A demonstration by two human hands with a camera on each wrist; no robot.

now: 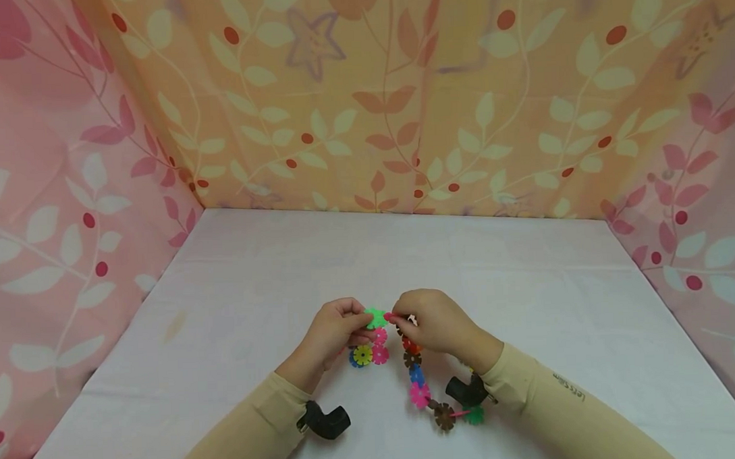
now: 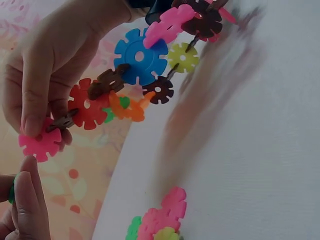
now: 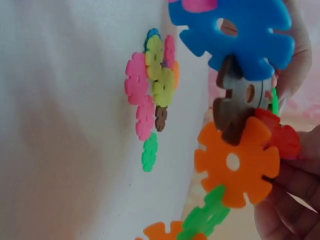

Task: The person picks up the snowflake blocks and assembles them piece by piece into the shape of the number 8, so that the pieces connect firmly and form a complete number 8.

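My left hand (image 1: 340,323) pinches a bright green notched flower-shaped plastic disc (image 1: 376,317) between thumb and fingers. Just right of it, my right hand (image 1: 434,320) pinches a pink disc (image 2: 40,142) that ends a chain of interlocked discs. The two held discs are close together in the head view; whether they touch is hard to tell. From the right hand the chain hangs down, with red (image 2: 87,104), brown, orange (image 3: 235,162), blue (image 2: 141,56) and green discs. Only an edge of the green disc (image 2: 12,192) shows in the left wrist view.
A small group of loose discs (image 3: 137,80), pink, yellow, blue, brown and green, lies on the white tabletop (image 1: 368,256) beneath the hands. Black curved pieces (image 1: 328,421) are fixed at both wrists. Patterned cloth walls (image 1: 364,121) enclose the table's back and sides.
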